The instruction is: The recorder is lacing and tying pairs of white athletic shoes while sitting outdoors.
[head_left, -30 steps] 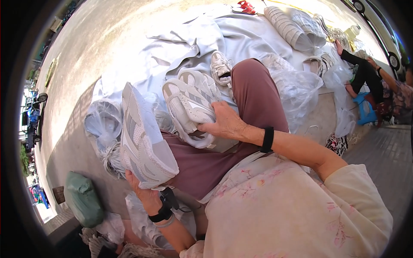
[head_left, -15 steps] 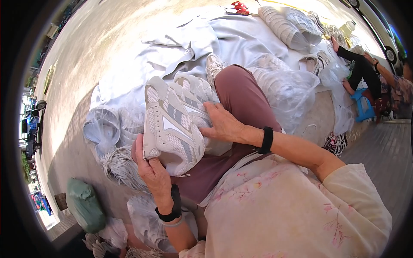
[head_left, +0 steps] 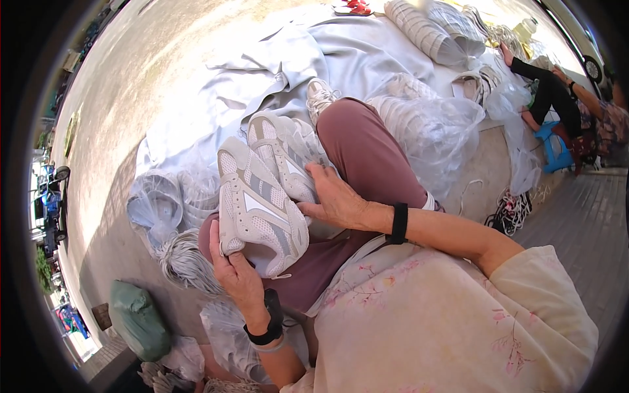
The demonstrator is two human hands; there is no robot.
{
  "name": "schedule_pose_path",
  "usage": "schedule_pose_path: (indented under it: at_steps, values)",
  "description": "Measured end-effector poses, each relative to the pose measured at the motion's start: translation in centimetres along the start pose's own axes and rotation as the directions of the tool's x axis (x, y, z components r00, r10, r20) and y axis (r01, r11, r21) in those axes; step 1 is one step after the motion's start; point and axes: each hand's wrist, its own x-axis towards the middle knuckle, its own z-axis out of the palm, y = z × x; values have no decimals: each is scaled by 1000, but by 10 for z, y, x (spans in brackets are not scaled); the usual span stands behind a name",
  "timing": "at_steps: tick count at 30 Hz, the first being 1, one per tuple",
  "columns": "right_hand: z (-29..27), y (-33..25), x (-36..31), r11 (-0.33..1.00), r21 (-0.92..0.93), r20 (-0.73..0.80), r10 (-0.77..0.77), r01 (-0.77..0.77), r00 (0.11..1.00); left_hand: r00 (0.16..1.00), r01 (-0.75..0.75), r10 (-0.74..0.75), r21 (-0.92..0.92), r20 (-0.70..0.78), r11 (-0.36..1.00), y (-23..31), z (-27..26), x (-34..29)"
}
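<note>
My left hand is closed on the collar end of a grey-and-white sneaker upper, with the thumb along its edge. This upper has mesh panels, grey stripes and lace holes with no lace in them; its toe points away from me. Just right of and beyond it, my right hand grips a matching sneaker upper by its side. The right palm hides part of that second upper. Both uppers lean against each other above my lap, over the purple trousers.
A bundle of grey-white laces and bagged shoe parts lie to the left. A green sack sits lower left. Grey sheeting spreads ahead, with plastic-wrapped stacks at right. Another person's leg shows beside a blue stool.
The toe of the upper in my left hand has dropped toward me. The second upper's toe now stands farther out beside it. Both hands keep their hold, and the view has shifted slightly.
</note>
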Motion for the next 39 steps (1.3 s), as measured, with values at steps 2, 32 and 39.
schedule_pose_path:
  at_steps: [2, 32, 39]
  values:
    - [-12, -17, -4, 998, -39, 110, 56, -52, 992, 1000, -7, 6, -19, -14, 1000, -1, 2, -1]
    - [-35, -40, -3, 909, -252, 258, -269, 333, 928, 863, -208, -7, 369, 505, 906, 13, 52, -15]
    - [-27, -18, 0, 942, -125, 165, -288, 310, 943, 869, -359, 92, 493, 485, 792, -16, 64, -22]
